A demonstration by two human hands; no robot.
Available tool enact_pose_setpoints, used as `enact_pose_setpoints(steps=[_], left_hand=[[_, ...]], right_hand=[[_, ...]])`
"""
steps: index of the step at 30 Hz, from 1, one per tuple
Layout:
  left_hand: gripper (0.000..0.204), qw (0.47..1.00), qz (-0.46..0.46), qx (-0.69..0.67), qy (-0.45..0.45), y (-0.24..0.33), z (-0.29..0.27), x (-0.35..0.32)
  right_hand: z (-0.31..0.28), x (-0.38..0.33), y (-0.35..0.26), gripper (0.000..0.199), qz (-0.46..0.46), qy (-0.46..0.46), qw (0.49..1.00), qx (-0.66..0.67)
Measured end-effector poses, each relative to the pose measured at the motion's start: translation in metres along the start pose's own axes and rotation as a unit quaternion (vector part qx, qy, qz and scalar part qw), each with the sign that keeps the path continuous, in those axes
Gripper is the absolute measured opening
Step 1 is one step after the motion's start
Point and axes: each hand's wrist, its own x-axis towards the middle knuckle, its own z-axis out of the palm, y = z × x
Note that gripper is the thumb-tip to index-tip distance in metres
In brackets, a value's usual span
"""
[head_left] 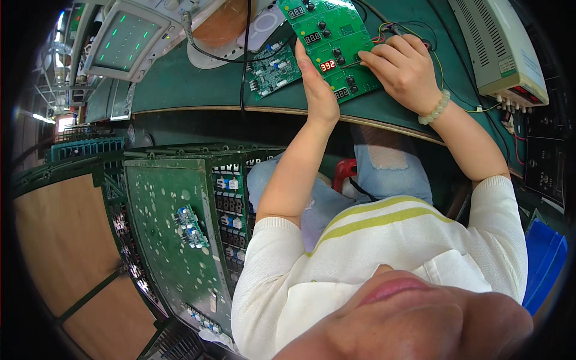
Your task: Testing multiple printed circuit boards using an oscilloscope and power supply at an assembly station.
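A green circuit board panel (pixel 329 47), made of several joined sections with small digit displays and black buttons, lies at the front of the workbench. One display glows red; the others are dark. My left hand (pixel 318 90) grips the panel's left edge, its thumb along the side and its other fingers mostly hidden. At the right edge, my right hand (pixel 403 73) has its fingers curled, tips pressed together close to the lit section. Whatever they pinch is hidden from view. Thin coloured wires (pixel 414 24) run behind this hand. Left of the panel is another populated circuit board (pixel 273 71).
An instrument with a lit screen (pixel 129 41) stands at the back left, a boxy power supply (pixel 501 51) at the right. A black cable (pixel 245 60) hangs over the edge of the green workbench (pixel 180 90). Below are a green crate (pixel 162 228) with boards and a blue bin (pixel 545 264).
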Motion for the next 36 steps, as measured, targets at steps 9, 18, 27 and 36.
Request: enact_pose_setpoints(steps=[9, 18, 27, 36], left_hand=[[0.073, 1.000, 0.003, 0.011, 0.007, -0.0028, 0.0007, 0.0007], [0.074, 1.000, -0.002, 0.023, 0.004, 0.0029, 0.0026, -0.0004], [0.074, 1.000, -0.006, 0.018, 0.012, -0.0013, 0.0018, -0.0023], [0.072, 1.000, -0.002, 0.004, 0.015, -0.0044, 0.0009, 0.0050]], right_hand=[[-0.0017, 0.0006, 0.0002, 0.016, -0.011, -0.005, 1.000, -0.021], [-0.0010, 0.0011, -0.0025, 0.018, -0.019, 0.000, 0.999, -0.036], [-0.0023, -0.0009, -0.0031, 0.017, -0.014, 0.001, 0.999, -0.032], [-0.0022, 0.0024, 0.0020, 0.016, -0.008, 0.007, 1.000, -0.023]])
